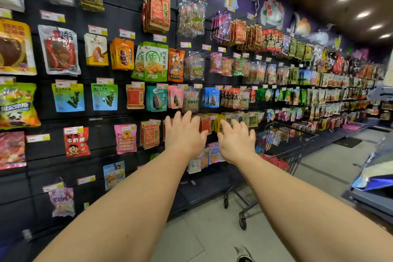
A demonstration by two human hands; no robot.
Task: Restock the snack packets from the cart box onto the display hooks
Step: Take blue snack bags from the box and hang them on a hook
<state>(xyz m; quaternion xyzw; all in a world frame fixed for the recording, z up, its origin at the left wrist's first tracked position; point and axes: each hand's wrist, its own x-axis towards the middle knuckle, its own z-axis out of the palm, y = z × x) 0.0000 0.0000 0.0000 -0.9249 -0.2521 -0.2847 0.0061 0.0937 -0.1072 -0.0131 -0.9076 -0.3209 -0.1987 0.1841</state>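
Observation:
Both my arms reach forward toward the black display wall. My left hand (184,134) has straight, spread fingers and holds nothing; it is in front of a row of orange and yellow snack packets (207,124) hanging on hooks. My right hand (236,140) is beside it, fingers also extended and empty, at the same row. Whether either hand touches the packets I cannot tell. The shopping cart (282,153) with colourful snack packets inside stands behind and right of my right hand, close to the wall.
The wall (102,119) is covered with many hanging snack packets and price tags, running far down the aisle to the right. A low dark base ledge (204,187) juts out below. Tiled floor (212,229) lies below my arms. A grey display stand (372,193) is at right.

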